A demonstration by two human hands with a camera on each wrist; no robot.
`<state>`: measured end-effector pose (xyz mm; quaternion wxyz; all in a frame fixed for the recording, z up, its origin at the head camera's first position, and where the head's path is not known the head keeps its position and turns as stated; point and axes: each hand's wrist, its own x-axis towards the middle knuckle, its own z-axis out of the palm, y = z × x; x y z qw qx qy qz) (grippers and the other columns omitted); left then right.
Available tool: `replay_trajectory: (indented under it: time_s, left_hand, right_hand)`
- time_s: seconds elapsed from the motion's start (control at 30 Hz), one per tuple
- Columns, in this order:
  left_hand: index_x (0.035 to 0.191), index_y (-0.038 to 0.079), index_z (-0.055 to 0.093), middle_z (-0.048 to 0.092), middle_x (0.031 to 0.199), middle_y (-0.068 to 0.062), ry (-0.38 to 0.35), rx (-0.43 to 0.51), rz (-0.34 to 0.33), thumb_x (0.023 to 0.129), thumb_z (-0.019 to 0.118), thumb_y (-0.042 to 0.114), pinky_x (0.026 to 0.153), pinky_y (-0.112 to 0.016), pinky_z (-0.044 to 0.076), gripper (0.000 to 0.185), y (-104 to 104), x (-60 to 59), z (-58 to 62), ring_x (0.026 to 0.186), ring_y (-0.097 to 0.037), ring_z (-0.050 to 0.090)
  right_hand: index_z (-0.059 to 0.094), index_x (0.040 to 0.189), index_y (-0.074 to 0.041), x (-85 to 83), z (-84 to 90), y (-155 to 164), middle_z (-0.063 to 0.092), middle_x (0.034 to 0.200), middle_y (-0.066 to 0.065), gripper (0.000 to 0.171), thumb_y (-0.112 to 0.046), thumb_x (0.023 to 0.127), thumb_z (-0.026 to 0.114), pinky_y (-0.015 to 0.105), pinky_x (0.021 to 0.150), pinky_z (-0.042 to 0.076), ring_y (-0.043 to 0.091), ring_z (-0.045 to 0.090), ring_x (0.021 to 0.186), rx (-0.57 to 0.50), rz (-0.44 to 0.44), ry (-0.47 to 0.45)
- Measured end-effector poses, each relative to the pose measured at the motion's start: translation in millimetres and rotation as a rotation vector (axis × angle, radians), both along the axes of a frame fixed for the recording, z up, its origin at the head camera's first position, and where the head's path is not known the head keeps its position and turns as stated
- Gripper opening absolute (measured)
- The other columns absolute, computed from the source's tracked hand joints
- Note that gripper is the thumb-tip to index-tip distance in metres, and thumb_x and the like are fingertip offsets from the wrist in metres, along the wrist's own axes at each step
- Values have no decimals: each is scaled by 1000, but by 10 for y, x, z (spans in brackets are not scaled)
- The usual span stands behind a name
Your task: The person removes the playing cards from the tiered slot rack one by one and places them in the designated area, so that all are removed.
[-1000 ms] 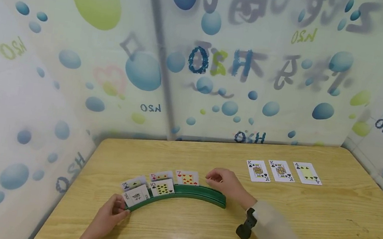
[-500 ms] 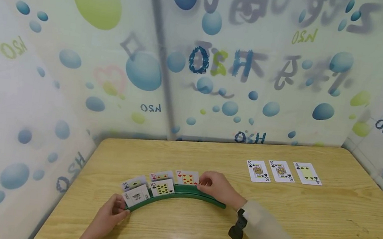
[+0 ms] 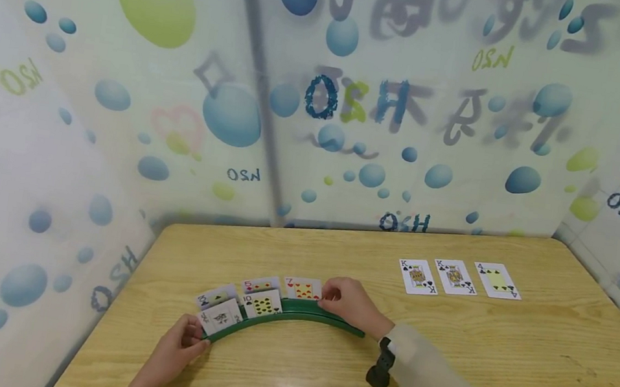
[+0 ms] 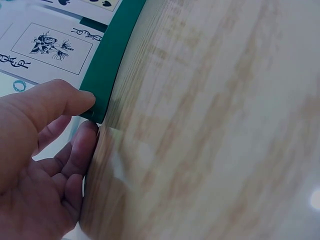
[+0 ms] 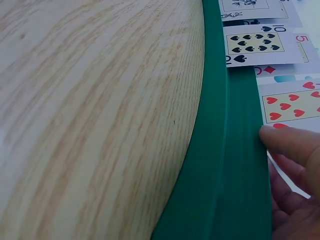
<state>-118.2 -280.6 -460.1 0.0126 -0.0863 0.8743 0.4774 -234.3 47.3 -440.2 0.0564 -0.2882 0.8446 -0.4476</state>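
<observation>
A curved green card holder stands on the wooden table. Several cards stand in it, among them a seven of hearts, a ten of spades and a face card. My left hand grips the holder's left end, thumb against the green edge. My right hand pinches the right edge of the seven of hearts, thumb on its front.
Three cards lie face up at the far right: two kings and a four. Bubble-patterned walls close in the table at the back and both sides. A black wrist camera hangs under my right sleeve.
My right hand has slid left along the holder, from its right part to the seven of hearts. The left hand and the cards have stayed put.
</observation>
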Motion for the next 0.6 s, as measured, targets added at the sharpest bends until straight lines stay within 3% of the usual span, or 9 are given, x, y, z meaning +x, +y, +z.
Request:
replay_trajectory:
  time_s: [0.6]
  left_hand:
    - [104, -4, 45, 53, 95, -11, 1, 5, -7, 83, 65, -1, 67, -25, 46, 29, 10, -2, 12, 82, -18, 53]
  right_hand:
    - [66, 83, -7, 1, 33, 36, 60, 79, -2, 5, -11, 85, 67, 25, 64, 44, 12, 50, 71, 6, -28, -43]
